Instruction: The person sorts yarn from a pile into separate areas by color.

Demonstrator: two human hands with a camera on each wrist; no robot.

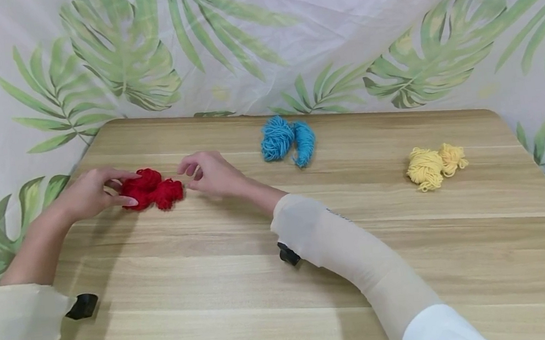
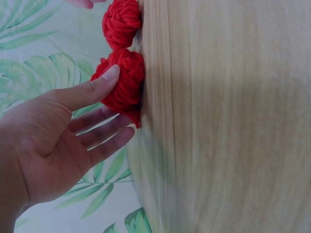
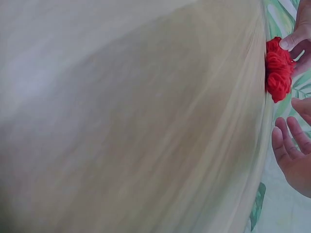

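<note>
Two joined bundles of red yarn [image 1: 169, 193] lie toward the left of the wooden table. My left hand [image 1: 86, 194] holds the left bundle, its thumb on the near side and its fingers at the far side. In the left wrist view the thumb presses on the red yarn [image 2: 127, 80] while the lower fingers extend past it. Just right of the other bundle is my right hand [image 1: 217, 174], apart from the yarn and with loosely bent fingers. The right wrist view shows a gap between that hand [image 3: 297, 162] and the red yarn [image 3: 279, 73].
Blue yarn [image 1: 277, 139] in two bundles lies near the table's back edge. Two bundles of yellow yarn [image 1: 425, 168] are at the right. Behind the wooden table [image 1: 246, 300] hangs a leaf-patterned cloth [image 1: 337, 24]. Each wrist carries a black camera piece.
</note>
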